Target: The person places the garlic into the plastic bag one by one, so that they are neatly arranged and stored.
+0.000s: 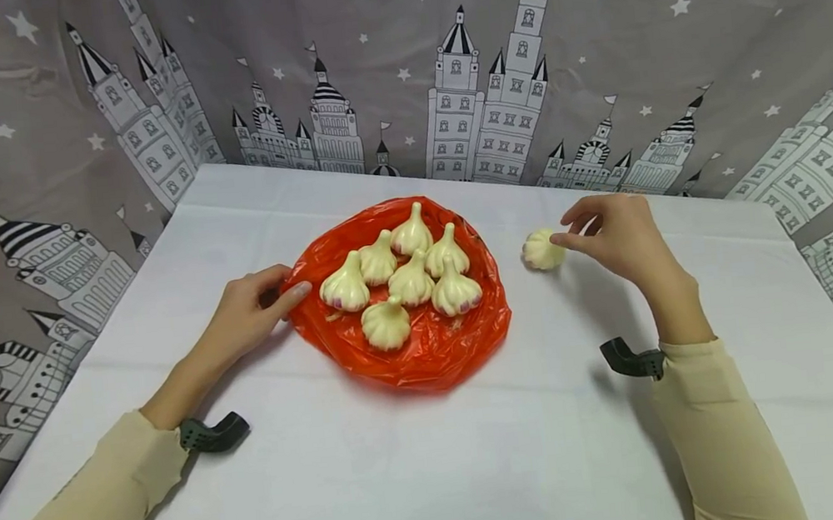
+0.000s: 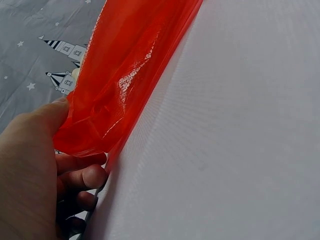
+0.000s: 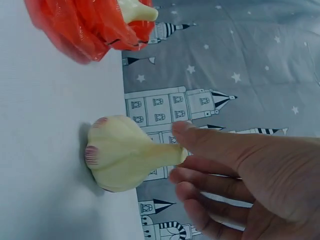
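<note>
A red plastic bag [image 1: 416,373] lies spread wide in the middle of the table, and several garlic bulbs [image 1: 411,281] sit on it. My left hand [image 1: 247,311] pinches the bag's left rim, thumb on the upper side and fingers beneath, as the left wrist view shows on the red film [image 2: 117,95]. To the right of the bag a single garlic bulb [image 1: 542,249] stands on the table. Around its stem, my right hand [image 1: 610,237] holds thumb and fingers spaced apart; a gap shows between thumb and garlic stem [image 3: 167,154] in the right wrist view.
A white cloth [image 1: 437,476] covers the table. Behind it and at both sides hangs a grey curtain [image 1: 383,71] printed with castles and stars. A dark wrist mount [image 1: 215,434] sits on the left sleeve's cuff, another mount [image 1: 631,358] on the right.
</note>
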A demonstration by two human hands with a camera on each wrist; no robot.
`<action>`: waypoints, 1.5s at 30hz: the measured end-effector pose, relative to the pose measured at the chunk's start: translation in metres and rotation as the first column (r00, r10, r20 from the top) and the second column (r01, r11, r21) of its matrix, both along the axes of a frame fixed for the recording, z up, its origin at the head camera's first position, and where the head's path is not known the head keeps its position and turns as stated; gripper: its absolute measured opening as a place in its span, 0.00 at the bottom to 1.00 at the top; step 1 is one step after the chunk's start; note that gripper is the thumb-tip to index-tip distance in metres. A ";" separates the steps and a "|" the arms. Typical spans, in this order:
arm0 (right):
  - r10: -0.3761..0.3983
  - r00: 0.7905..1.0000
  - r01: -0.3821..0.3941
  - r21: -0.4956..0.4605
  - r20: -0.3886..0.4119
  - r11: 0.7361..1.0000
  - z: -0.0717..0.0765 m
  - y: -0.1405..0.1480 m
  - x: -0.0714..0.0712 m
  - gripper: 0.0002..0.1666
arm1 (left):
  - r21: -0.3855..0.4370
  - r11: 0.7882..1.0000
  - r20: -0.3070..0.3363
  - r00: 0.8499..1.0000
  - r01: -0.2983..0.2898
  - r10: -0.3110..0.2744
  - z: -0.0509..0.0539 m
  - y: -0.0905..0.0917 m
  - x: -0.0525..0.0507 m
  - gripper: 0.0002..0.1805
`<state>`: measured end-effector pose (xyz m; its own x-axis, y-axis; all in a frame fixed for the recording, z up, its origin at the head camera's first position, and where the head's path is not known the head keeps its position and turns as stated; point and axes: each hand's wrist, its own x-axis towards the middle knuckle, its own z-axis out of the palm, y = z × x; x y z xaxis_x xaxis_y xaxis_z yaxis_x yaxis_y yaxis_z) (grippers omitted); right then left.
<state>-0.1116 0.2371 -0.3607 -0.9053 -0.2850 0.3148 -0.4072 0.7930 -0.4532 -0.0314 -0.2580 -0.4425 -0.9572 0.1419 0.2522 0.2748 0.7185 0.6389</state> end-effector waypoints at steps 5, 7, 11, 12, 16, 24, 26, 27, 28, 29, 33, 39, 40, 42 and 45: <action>0.009 0.999 -0.011 0.033 0.036 0.999 -0.004 0.001 -0.003 0.11 | -0.007 1.000 -0.008 1.000 -0.002 0.002 -0.001 0.000 -0.001 0.15; 0.008 0.999 -0.009 0.024 0.037 1.000 -0.003 0.001 -0.003 0.09 | -0.009 1.000 -0.014 1.000 0.000 0.000 -0.001 -0.001 -0.002 0.14; 0.005 1.000 -0.005 -0.010 0.021 1.000 -0.002 0.004 -0.003 0.06 | -0.006 1.000 -0.017 1.000 0.003 -0.003 -0.002 -0.002 -0.002 0.13; 0.009 1.000 -0.008 -0.019 0.021 1.000 -0.002 0.005 -0.003 0.06 | -0.005 1.000 -0.014 1.000 0.004 -0.004 -0.002 -0.002 -0.002 0.13; 0.018 1.000 -0.018 -0.052 -0.002 0.998 -0.001 0.009 -0.003 0.05 | -0.004 1.000 -0.013 1.000 0.002 -0.002 -0.002 -0.001 -0.001 0.14; -0.006 0.996 -0.013 -0.206 -0.088 0.979 0.005 0.009 0.000 0.07 | -0.004 1.000 -0.020 1.000 0.006 -0.006 -0.003 -0.002 -0.002 0.13; 0.007 0.996 -0.027 -0.237 -0.086 0.971 0.006 0.006 0.001 0.07 | -0.003 1.000 -0.020 1.000 0.005 -0.005 -0.003 -0.002 -0.002 0.13; 0.015 0.996 -0.036 -0.247 -0.084 0.968 0.007 0.005 0.001 0.07 | -0.003 1.000 -0.019 1.000 0.006 -0.006 -0.003 -0.002 -0.002 0.13; 0.024 0.996 -0.044 -0.252 -0.081 0.967 0.007 0.004 0.001 0.07 | -0.002 1.000 -0.019 1.000 0.006 -0.006 -0.003 -0.002 -0.002 0.13; 0.034 0.996 -0.052 -0.255 -0.078 0.966 0.007 0.002 0.002 0.07 | 0.000 1.000 -0.018 1.000 0.006 -0.006 -0.003 -0.002 -0.002 0.13; 0.048 0.996 -0.064 -0.254 -0.071 0.965 0.008 0.000 0.003 0.07 | 0.003 1.000 -0.013 1.000 0.007 -0.006 -0.003 -0.002 -0.001 0.13; 0.098 0.993 -0.114 -0.281 -0.071 0.953 0.009 -0.001 0.005 0.06 | 0.010 1.000 -0.002 1.000 0.007 -0.007 -0.003 -0.001 -0.002 0.13; 0.116 0.991 -0.130 -0.293 -0.066 0.947 0.010 -0.002 0.005 0.06 | 0.010 1.000 -0.001 1.000 0.008 -0.007 -0.004 -0.001 -0.002 0.13; 0.151 0.987 -0.160 -0.317 -0.054 0.935 0.012 -0.004 0.007 0.07 | 0.008 1.000 -0.002 1.000 0.006 -0.006 -0.004 -0.002 -0.002 0.14; 0.194 0.981 -0.192 -0.351 -0.030 0.916 0.014 -0.007 0.009 0.09 | 0.005 1.000 -0.005 1.000 0.005 -0.005 -0.004 -0.002 -0.002 0.14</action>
